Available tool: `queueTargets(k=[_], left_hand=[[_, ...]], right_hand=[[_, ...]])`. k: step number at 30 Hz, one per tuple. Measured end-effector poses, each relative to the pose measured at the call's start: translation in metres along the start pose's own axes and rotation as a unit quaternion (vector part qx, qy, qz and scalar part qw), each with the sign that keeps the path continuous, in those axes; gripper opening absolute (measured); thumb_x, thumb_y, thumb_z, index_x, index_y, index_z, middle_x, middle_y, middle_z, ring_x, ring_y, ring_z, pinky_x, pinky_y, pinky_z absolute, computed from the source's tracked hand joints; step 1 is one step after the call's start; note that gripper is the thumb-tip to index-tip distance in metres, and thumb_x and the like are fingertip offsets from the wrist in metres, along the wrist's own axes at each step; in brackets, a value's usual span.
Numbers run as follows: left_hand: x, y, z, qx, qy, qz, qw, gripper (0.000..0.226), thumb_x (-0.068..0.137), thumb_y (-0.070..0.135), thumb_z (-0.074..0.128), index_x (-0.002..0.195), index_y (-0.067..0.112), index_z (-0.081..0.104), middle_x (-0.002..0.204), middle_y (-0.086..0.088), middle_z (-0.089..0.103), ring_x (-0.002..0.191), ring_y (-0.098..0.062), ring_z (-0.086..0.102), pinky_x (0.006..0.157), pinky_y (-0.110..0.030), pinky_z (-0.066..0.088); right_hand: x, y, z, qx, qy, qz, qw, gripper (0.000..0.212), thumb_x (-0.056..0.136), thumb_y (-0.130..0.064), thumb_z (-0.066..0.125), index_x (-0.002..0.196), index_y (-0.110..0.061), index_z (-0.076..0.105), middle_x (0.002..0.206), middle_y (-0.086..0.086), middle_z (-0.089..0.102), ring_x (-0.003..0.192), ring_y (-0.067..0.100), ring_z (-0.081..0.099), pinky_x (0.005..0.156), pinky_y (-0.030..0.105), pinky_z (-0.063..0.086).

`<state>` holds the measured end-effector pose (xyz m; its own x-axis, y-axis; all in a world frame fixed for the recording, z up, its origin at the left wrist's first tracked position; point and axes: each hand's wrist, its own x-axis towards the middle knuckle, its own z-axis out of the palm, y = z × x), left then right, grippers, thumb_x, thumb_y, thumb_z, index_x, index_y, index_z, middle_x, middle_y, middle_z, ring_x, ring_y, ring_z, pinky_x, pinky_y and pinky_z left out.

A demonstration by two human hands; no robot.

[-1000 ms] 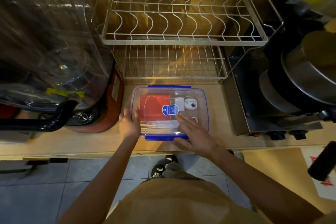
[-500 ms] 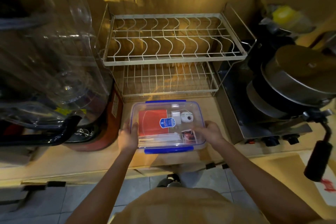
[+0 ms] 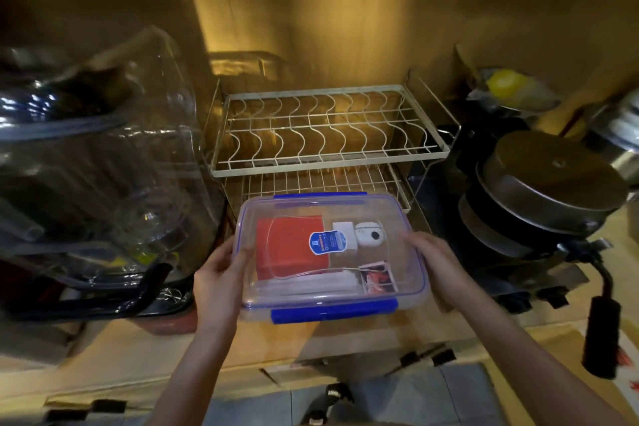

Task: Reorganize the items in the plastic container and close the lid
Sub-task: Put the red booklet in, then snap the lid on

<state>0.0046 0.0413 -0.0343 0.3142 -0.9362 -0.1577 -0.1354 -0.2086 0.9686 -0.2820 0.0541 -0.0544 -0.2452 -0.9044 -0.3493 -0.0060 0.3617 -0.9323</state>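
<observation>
A clear plastic container (image 3: 408, 290) with a blue-trimmed lid (image 3: 380, 211) and blue clips is held between both hands, just above the wooden counter (image 3: 345, 339). My left hand (image 3: 218, 277) grips its left side, thumb on the lid. My right hand (image 3: 435, 266) grips its right side. Through the lid I see a red flat item (image 3: 283, 245), a white block (image 3: 344, 228), a small white round case (image 3: 370, 234) and small photo cards (image 3: 377, 278). A blue label (image 3: 327, 243) sits on the lid. The lid lies flat on the container.
A two-tier wire dish rack (image 3: 325, 135) stands right behind the container. Large clear plastic jugs (image 3: 103, 162) crowd the left. Stacked dark pans (image 3: 543, 190) with a black handle (image 3: 600, 328) sit on the right. Tiled floor lies below the counter edge.
My right hand slid from the lid's top to the container's right side. Both hands now grip the container, which appears raised toward me; the camera tilted upward.
</observation>
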Motion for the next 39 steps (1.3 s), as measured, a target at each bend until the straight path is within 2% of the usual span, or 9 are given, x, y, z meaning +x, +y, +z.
queueTargets(k=[3,9,15,19,23,27,31,36,39], left_hand=[[-0.006,0.032,-0.009,-0.063,-0.031,0.009,0.997,0.022,0.084,0.028,0.062,0.106,0.032,0.063,0.103,-0.004,0.069,0.097,-0.022,0.067,0.089,-0.049,0.054],[-0.011,0.097,-0.011,-0.115,-0.071,0.083,0.987,0.029,0.087,0.001,0.049,0.088,0.024,0.066,0.064,0.010,0.074,0.058,-0.001,0.067,0.048,-0.012,0.051],[0.026,0.134,-0.002,-0.132,-0.055,0.112,0.983,0.029,0.078,0.016,0.054,0.102,0.023,0.067,0.099,-0.018,0.071,0.094,-0.041,0.066,0.084,-0.059,0.053],[0.049,0.157,0.008,-0.122,-0.034,0.106,0.986,0.023,0.087,0.016,0.054,0.109,0.023,0.058,0.095,-0.009,0.071,0.086,-0.026,0.071,0.079,-0.043,0.057],[0.074,0.171,0.020,-0.077,-0.011,0.124,0.989,0.040,0.089,0.016,0.053,0.128,0.015,0.046,0.095,0.000,0.062,0.092,-0.023,0.066,0.088,-0.044,0.054],[0.098,0.170,0.031,-0.017,-0.002,0.116,0.993,0.044,0.091,0.021,0.052,0.132,0.012,0.042,0.100,0.003,0.059,0.092,-0.015,0.057,0.089,-0.036,0.048],[0.122,0.164,0.041,0.018,-0.002,0.071,0.997,0.054,0.089,0.034,0.056,0.136,0.015,0.038,0.129,-0.011,0.056,0.113,-0.026,0.057,0.100,-0.045,0.046],[0.143,0.166,0.054,0.066,0.031,0.073,0.995,0.043,0.091,0.031,0.052,0.131,0.017,0.046,0.137,-0.011,0.050,0.121,-0.025,0.052,0.099,-0.044,0.046],[0.154,0.165,0.059,0.187,0.052,0.100,0.976,0.036,0.093,0.025,0.047,0.128,0.016,0.049,0.136,-0.013,0.048,0.123,-0.027,0.049,0.100,-0.048,0.046]], right_hand=[[-0.009,-0.029,-0.005,0.031,-0.013,-0.063,0.997,0.037,0.082,-0.042,0.060,0.105,-0.014,0.069,0.103,0.012,0.073,0.095,0.029,0.070,0.089,0.048,0.054],[0.000,-0.094,-0.012,0.101,-0.046,-0.138,0.984,0.023,0.081,-0.036,0.063,0.093,-0.021,0.074,0.098,0.010,0.075,0.095,0.029,0.070,0.087,0.044,0.053],[0.038,-0.150,-0.001,0.151,-0.026,-0.145,0.978,0.022,0.084,-0.029,0.062,0.091,-0.012,0.074,0.089,0.012,0.075,0.084,0.027,0.071,0.085,0.042,0.053],[0.064,-0.167,0.010,0.154,-0.076,-0.150,0.974,0.033,0.087,-0.036,0.057,0.107,-0.014,0.071,0.101,0.012,0.074,0.094,0.027,0.070,0.085,0.038,0.053],[0.087,-0.179,0.022,0.149,-0.067,-0.123,0.979,0.028,0.090,-0.035,0.055,0.084,-0.020,0.077,0.087,0.008,0.077,0.081,0.021,0.074,0.072,0.032,0.058],[0.110,-0.185,0.030,0.130,-0.047,-0.082,0.987,0.028,0.088,-0.035,0.058,0.102,-0.014,0.069,0.105,0.016,0.072,0.099,0.030,0.068,0.096,0.046,0.049],[0.133,-0.187,0.034,0.097,-0.049,-0.065,0.992,0.038,0.087,-0.039,0.058,0.109,-0.009,0.065,0.108,0.019,0.070,0.100,0.033,0.067,0.096,0.047,0.050],[0.158,-0.195,0.041,0.108,-0.055,-0.047,0.991,0.037,0.090,-0.034,0.054,0.113,-0.006,0.062,0.107,0.019,0.068,0.090,0.029,0.067,0.075,0.037,0.053],[0.172,-0.202,0.046,0.108,-0.042,-0.033,0.993,0.039,0.089,-0.038,0.055,0.112,-0.007,0.062,0.105,0.018,0.069,0.094,0.031,0.067,0.088,0.043,0.052]])
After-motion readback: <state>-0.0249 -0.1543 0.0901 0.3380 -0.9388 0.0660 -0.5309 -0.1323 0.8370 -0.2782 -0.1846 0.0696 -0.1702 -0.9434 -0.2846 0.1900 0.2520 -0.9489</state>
